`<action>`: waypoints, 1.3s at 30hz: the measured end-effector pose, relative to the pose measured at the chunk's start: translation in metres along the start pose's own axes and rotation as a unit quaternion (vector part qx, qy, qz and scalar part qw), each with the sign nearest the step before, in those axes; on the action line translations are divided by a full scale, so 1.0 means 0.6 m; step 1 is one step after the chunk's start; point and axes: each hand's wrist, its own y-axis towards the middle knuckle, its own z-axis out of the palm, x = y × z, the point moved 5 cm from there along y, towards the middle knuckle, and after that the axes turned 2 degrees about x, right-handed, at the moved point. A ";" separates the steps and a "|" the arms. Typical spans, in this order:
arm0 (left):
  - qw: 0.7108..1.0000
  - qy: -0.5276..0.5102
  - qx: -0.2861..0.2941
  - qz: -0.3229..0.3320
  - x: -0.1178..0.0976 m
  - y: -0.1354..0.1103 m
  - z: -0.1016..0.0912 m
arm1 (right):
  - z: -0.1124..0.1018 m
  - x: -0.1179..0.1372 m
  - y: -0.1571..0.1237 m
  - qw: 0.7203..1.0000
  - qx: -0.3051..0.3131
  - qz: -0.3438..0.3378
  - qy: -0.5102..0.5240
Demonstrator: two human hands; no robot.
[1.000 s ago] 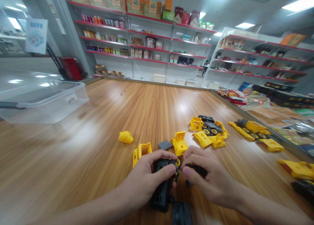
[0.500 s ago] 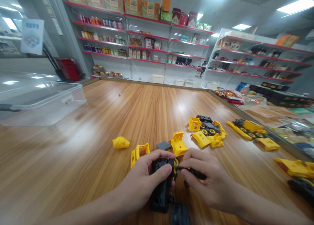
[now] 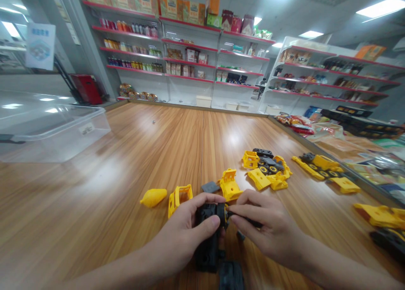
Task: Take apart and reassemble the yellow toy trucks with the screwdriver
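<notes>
My left hand [image 3: 199, 224] is closed around a black toy truck chassis [image 3: 207, 252], its thumb pressing near a wheel [image 3: 223, 213]. Pinched in my right hand [image 3: 262, 218] is a black screwdriver [image 3: 249, 222], its tip end at the wheel's hub; the exact contact is hidden by my fingers. A dark wheel [image 3: 232, 275] shows at the chassis's near end. Just beyond my hands lie a yellow cab frame [image 3: 179, 197], a grey flat piece [image 3: 210, 187] and a yellow body part [image 3: 230, 186]. To their left rests a yellow mixer drum [image 3: 154, 197] on its side.
More yellow and black toy parts [image 3: 267, 167] lie at the right, with another yellow truck [image 3: 324, 165] and yellow pieces [image 3: 379, 214] farther right. A clear plastic bin [image 3: 76, 134] stands at the left. Packaged goods [image 3: 351, 142] lie beyond the right table edge.
The yellow drum has rolled slightly left and turned. My right hand and the screwdriver have shifted a little left, and the wheel has turned more edge-on.
</notes>
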 end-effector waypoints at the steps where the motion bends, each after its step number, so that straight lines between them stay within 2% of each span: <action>1: 1.000 -0.006 0.001 0.000 0.000 0.001 -0.001 | 0.000 -0.001 -0.001 1.000 0.000 -0.003 -0.006; 8: 1.000 -0.019 0.005 0.001 0.000 0.001 -0.001 | -0.001 -0.005 -0.004 0.999 -0.005 -0.011 -0.036; 15: 1.000 -0.001 0.013 0.010 0.000 0.001 0.000 | 0.004 0.003 -0.005 1.000 0.010 0.002 -0.006; 21: 0.999 -0.007 0.026 0.025 0.000 -0.004 0.001 | -0.002 0.006 -0.005 1.000 -0.002 -0.002 0.016; 27: 0.999 0.010 0.018 0.030 -0.002 -0.008 0.000 | 0.004 0.004 -0.004 0.999 0.029 0.011 0.008; 39: 0.998 0.045 0.017 0.032 0.007 -0.010 -0.001 | 0.009 0.000 -0.006 0.998 0.050 0.035 0.018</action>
